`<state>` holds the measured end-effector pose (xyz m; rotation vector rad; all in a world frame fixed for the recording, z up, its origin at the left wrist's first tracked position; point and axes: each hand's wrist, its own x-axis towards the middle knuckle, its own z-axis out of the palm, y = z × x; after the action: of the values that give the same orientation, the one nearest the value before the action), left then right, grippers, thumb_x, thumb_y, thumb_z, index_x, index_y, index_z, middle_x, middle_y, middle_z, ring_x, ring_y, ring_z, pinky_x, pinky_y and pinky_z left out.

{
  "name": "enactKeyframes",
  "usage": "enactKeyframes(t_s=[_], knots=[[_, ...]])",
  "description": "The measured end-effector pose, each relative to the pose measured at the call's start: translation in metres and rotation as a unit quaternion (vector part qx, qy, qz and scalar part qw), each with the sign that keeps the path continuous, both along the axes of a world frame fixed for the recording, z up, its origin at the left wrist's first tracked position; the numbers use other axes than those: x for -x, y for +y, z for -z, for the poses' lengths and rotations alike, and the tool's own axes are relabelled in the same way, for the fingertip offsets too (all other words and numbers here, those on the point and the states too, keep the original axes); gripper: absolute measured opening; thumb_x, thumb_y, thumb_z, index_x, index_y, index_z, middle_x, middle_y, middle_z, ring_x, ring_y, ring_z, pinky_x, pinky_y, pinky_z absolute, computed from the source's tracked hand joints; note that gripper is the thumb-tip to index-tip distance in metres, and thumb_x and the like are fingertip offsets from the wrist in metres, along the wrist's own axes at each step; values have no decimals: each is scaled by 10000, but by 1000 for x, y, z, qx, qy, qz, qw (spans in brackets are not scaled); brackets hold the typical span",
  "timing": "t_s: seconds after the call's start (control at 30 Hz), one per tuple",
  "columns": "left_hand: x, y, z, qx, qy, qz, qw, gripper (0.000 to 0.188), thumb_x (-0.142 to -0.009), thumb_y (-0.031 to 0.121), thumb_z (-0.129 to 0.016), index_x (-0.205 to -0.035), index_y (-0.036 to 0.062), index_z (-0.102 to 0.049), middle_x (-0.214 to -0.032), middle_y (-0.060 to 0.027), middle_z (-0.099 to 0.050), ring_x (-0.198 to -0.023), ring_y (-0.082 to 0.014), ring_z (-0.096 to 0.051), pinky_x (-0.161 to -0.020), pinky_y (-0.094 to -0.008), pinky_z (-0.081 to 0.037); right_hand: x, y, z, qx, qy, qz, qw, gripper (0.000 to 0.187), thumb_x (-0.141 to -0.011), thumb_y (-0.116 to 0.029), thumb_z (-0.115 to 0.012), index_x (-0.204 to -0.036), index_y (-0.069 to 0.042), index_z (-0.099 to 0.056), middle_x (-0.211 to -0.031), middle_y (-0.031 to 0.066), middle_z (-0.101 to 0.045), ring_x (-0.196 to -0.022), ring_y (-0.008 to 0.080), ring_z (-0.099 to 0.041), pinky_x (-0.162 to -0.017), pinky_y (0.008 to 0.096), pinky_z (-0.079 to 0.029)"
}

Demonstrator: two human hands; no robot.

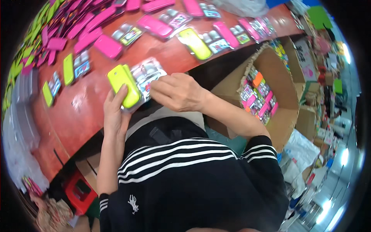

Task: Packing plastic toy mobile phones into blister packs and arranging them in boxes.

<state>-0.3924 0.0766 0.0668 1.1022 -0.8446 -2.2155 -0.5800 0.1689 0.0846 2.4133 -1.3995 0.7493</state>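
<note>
Over the table's near edge, my left hand (pixel 115 108) grips a clear plastic blister pack (pixel 148 71) by its lower left side, thumb on top. A bright yellow-green phone-shaped case (pixel 124 86) fills the left half of that pack, and a colourful printed card with clear domes shows in the other half. At the pack's right side is my right hand (pixel 181 92), its fingers curled closed against the card; whatever they pinch is hidden. Beyond the hands, similar packs lie in a row, among them a yellow-green one (pixel 195 43) and a pink one (pixel 226 34).
Many loose pink and yellow-green cases (pixel 92 23) cover the far left of the red table (pixel 83 116). To the right stands an open cardboard box (pixel 280 92) with finished-looking packs inside. Grey plastic trays (pixel 25 116) are stacked at the left, above a red stool (pixel 79 191).
</note>
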Motion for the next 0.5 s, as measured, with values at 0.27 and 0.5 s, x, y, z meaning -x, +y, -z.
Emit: enactKeyframes(t_s=[0.27,0.5], knots=[[31,1,-8,-47,36,7,998,434,-852,168,-595,-1225,24,-425,-1104,-93,-553,-973,-199,-584,-827,-364,-501,127,52,-6,77,19,269,960,206,-686,-115,-643,-884,-85,-593,-938,66,-610,-781,223,-610,-670,327,-512],[78,-2,-10,-105,110,40,988,454,-879,191,-551,-1275,31,-396,-1198,-118,-519,-1071,-252,-535,-890,-425,-464,216,63,3,-31,182,296,937,253,-708,-66,-562,-960,-73,-569,-1018,35,-579,-910,186,-574,-706,314,-450]])
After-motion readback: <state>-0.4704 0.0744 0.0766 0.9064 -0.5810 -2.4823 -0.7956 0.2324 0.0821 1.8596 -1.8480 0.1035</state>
